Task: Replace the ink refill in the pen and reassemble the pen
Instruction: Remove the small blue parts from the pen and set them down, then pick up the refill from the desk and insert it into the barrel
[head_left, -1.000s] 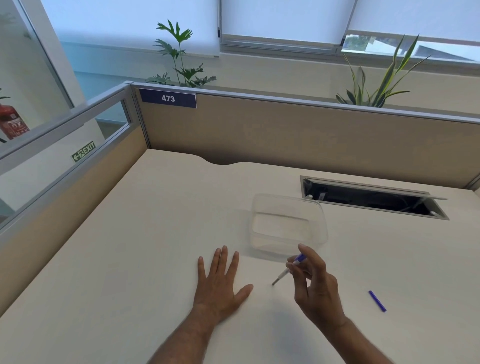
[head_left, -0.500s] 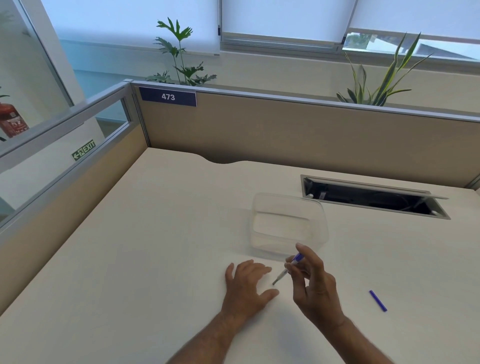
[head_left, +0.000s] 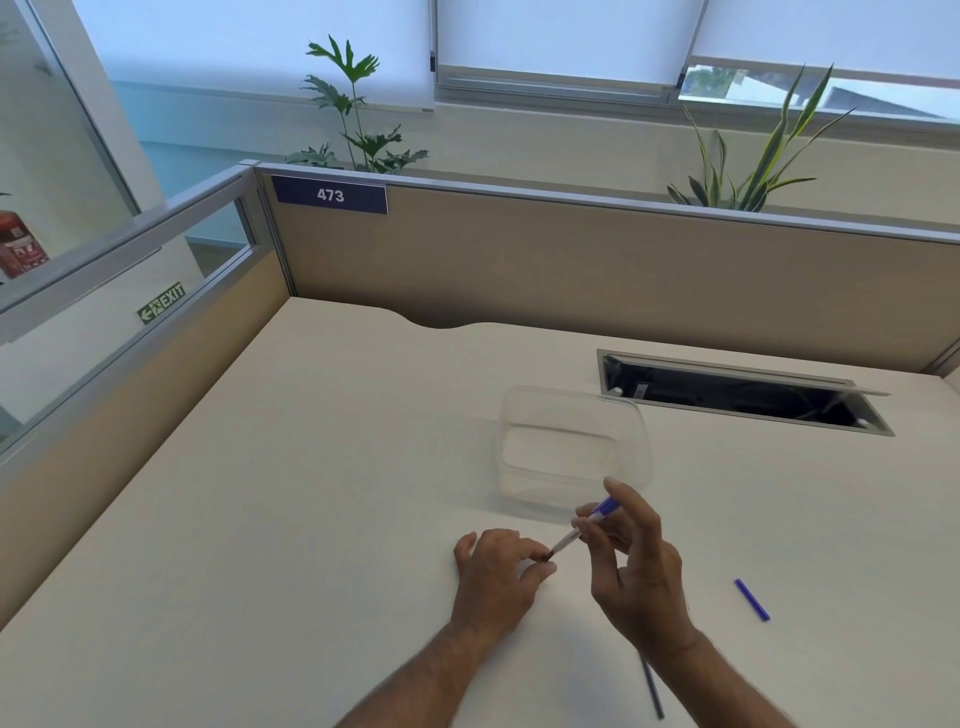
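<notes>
Pen (head_left: 586, 530) held tilted above desk (head_left: 311, 493), near front edge, dark tip low toward left, blue end high toward right. Right hand (head_left: 631, 561) upright, fingers pinched on pen's upper barrel. Left hand (head_left: 501, 566) palm down, resting on desk, fingers curled, thumb and forefinger closed on pen tip. Clear container (head_left: 571, 452) just beyond hands. Blue cap (head_left: 752, 600) lies apart toward right. Thin dark refill (head_left: 652, 691) on desk by right forearm, at front edge. Wide bare desk toward left and back corner.
</notes>
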